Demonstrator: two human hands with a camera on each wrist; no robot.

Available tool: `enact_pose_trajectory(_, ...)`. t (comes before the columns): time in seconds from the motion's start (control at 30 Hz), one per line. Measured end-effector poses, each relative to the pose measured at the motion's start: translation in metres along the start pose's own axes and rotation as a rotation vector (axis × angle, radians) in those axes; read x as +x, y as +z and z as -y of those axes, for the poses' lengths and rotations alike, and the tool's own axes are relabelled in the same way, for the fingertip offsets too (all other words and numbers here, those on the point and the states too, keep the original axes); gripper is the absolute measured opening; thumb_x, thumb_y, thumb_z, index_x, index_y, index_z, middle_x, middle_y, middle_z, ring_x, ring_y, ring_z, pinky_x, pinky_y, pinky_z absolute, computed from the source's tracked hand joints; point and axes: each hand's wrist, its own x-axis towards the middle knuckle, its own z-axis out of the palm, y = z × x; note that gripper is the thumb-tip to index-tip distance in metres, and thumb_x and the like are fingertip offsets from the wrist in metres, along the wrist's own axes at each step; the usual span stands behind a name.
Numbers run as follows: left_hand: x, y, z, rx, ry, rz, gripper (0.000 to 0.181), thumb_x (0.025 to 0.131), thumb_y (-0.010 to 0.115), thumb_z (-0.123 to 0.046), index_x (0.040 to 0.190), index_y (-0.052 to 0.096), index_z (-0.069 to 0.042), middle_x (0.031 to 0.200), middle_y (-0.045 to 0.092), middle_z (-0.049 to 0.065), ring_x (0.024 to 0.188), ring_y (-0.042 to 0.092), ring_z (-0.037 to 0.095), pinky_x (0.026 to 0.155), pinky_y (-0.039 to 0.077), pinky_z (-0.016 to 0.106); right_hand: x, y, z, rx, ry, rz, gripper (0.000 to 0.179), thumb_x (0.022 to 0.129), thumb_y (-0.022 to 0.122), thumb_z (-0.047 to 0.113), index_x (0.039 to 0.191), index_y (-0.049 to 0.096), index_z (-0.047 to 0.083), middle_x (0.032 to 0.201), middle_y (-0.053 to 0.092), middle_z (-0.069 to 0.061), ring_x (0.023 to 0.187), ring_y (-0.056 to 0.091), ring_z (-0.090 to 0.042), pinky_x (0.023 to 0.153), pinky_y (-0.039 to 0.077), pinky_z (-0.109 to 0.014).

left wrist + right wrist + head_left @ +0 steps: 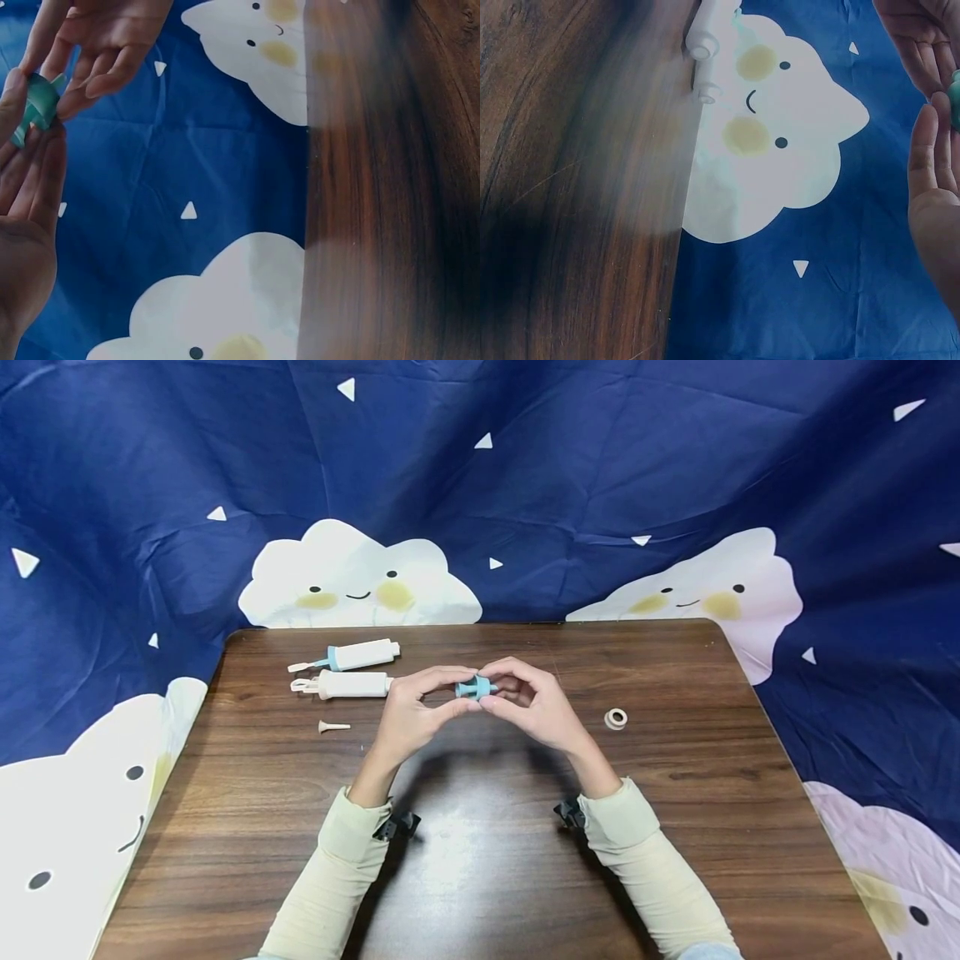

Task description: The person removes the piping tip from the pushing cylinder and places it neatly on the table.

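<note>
Over the far middle of the table, both hands hold one small teal plastic piece [476, 687], with a flared tubular end at its left and a wider collar in its middle. My left hand [411, 714] pinches it from the left between thumb and fingers. From the right, my right hand [542, 708] pinches the same piece with thumb and forefinger. The left wrist view shows part of the teal piece [41, 103] among the fingertips. At the right edge of the right wrist view, only a sliver of the piece [955, 101] appears.
Left of the hands lie a white cylinder with teal collar and stem [363, 655] and a white cylinder with beige collar and loop [352, 684]. A small beige flared peg [334, 727] lies nearer. Right of the hands sits a beige ring [616, 719]. A blue cloud-patterned cloth [555, 485] hangs behind the table.
</note>
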Motion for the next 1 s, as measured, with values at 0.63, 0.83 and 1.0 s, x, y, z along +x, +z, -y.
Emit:
enact_pose_trajectory(0.63, -0.0009, -0.0007, -0.0026, 0.05, -0.032, -0.025, 0.041, 0.068, 0.088, 0.008, 0.107, 0.076, 0.004, 0.106, 0.076, 0.014, 0.1, 0.072, 0.028, 0.091, 0.055, 0.032, -0.0024, -0.0021, 0.0003, -0.013, -0.029, -0.025, 0.03, 0.088, 0.073, -0.009, 0.116, 0.065, -0.008, 0.114, 0.065, -0.016, 0.095, 0.067, -0.022, 0.081, 0.058, -0.032)
enact_pose_trajectory(0.83, -0.001, -0.0031, -0.0005, 0.042, -0.025, -0.028, 0.039, 0.068, 0.088, 0.01, 0.105, 0.076, 0.003, 0.103, 0.076, 0.014, 0.098, 0.072, 0.027, 0.09, 0.054, 0.031, -0.0027, -0.0053, 0.0013, -0.038, -0.029, -0.044, 0.031, 0.086, 0.073, -0.011, 0.116, 0.066, -0.008, 0.113, 0.066, -0.016, 0.093, 0.067, -0.022, 0.081, 0.058, -0.031)
enact_pose_trajectory(1.0, -0.0013, -0.0034, 0.0003, 0.074, -0.005, -0.037, 0.039, 0.065, 0.09, 0.006, 0.101, 0.077, 0.0, 0.095, 0.073, 0.012, 0.089, 0.068, 0.024, 0.083, 0.055, 0.034, -0.0037, -0.0073, 0.0031, -0.043, -0.017, -0.06, 0.031, 0.085, 0.072, -0.014, 0.116, 0.066, -0.008, 0.113, 0.066, -0.016, 0.093, 0.067, -0.022, 0.081, 0.058, -0.03)
